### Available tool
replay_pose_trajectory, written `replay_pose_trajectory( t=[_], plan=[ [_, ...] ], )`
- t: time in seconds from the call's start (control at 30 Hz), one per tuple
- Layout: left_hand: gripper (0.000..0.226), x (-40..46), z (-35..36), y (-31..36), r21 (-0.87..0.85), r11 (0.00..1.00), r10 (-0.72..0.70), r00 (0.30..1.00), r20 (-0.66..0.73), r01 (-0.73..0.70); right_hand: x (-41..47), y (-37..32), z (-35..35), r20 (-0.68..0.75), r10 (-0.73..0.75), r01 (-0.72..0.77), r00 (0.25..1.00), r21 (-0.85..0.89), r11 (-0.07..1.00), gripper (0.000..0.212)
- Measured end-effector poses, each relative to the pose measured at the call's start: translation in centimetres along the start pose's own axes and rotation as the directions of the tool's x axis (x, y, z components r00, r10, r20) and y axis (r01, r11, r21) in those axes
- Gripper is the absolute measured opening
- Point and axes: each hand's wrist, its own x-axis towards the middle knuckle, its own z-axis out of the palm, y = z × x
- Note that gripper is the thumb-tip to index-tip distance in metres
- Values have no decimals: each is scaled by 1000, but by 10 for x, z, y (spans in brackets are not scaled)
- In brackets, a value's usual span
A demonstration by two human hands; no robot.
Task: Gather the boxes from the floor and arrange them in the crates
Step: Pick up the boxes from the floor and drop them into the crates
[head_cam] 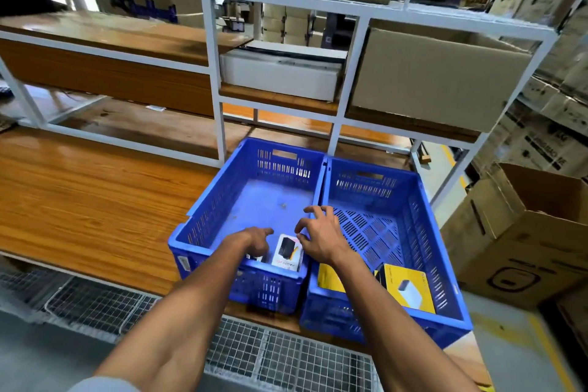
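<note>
White box (pixel 287 253) upright in left crate (pixel 203 213), long axis near-far; both hands' fingers spread, empty.

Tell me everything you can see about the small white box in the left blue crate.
The small white box looks like printed retail cardboard, with a dark device pictured on its face, a yellow-orange corner and red lettering along its near edge. It lies near the front wall of the left blue crate. The left hand is beside it, the right hand just at its right; whether either touches it is unclear.
</note>
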Motion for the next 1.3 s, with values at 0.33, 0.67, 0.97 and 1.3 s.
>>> replay_pose_trajectory(
  t=[0.33, 0.67, 0.97, 1.3],
  plan=[
    [77, 29, 25, 38, 81, 989, 121, 993, 6, -121, -25, 11, 5, -17, -23, 24, 1000, 71, 997, 23],
    [64, 35, 13, 39, -152, 963, 190, 962, -196, -221, -29, 15, 10, -51, 2, 3, 999, 86, 996, 26],
    [25, -10, 4, 83, -389, 797, 203, 812, -547, -461, -50, 39, -1, -194, 235, -192, 952, 216, 957, 27],
    [25, -57, 68, 196, -196, 751, 490, 732, -474, -630, -148, 101, -37, -320, 447, -375, 835, 263, 889, 25]
  ],
)
